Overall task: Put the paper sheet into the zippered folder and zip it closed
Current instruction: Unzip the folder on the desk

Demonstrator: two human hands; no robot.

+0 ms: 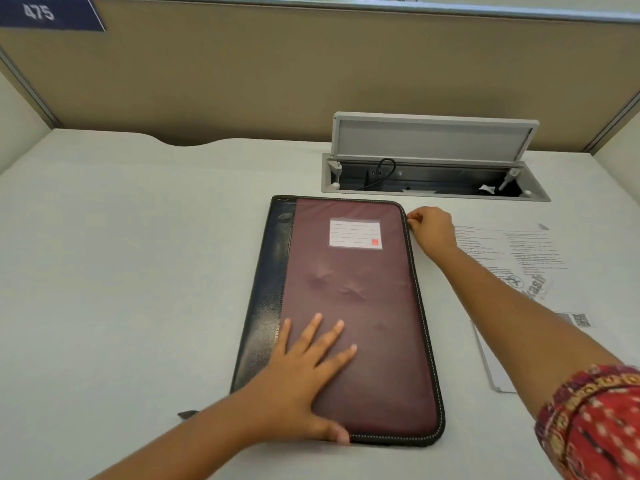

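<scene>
Zippered folder [349, 317], maroon cover with a black spine strip along its left edge and a white lined label [355, 233] near its far end, lying flat and closed at the middle of a pale desk [121, 254]. Left hand [304, 379] rests palm-down on the near part of the cover, fingers straight and spread, holding nothing. Right hand [431, 228] sits at the folder's far right corner, fingers curled against the zipper edge; the puller itself cannot be made out. Printed paper sheet [530, 258] lies on the desk right of the folder, partly under the right forearm. Beyond, an open cable hatch [433, 157] is set into the desk; tan partition panels [277, 71] enclose the far side.
</scene>
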